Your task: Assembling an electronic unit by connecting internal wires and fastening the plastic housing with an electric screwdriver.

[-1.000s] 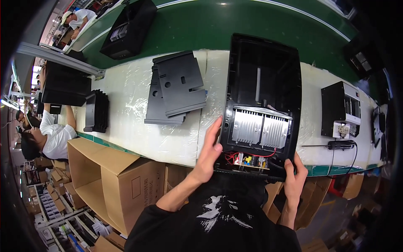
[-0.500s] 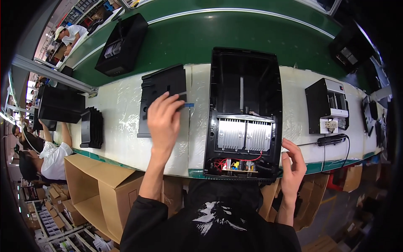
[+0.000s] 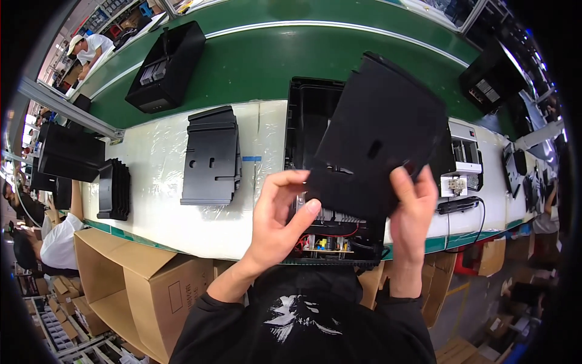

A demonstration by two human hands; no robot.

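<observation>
A flat black plastic panel (image 3: 379,130) with small slots is held tilted over an open black housing (image 3: 295,124). My right hand (image 3: 413,209) grips its lower right edge, thumb on top. At the panel's lower left corner, my left hand (image 3: 276,218) has its thumb and curled fingers against the edge. Below the panel, the housing shows part of its silver finned heat sink (image 3: 339,216) and a circuit board (image 3: 327,244) with red wires. The panel hides most of the housing's interior.
Left of the housing lies a stack of similar black panels (image 3: 209,161), beside blue tape (image 3: 251,159). Farther left stand nested black parts (image 3: 114,189). A black-and-white device (image 3: 465,155) and a corded black tool (image 3: 459,205) lie right. A cardboard box (image 3: 136,276) stands below the table edge.
My left hand has moved right from the panel stack, and one panel is now over the housing. My right hand has come up from the housing's side to grip it.
</observation>
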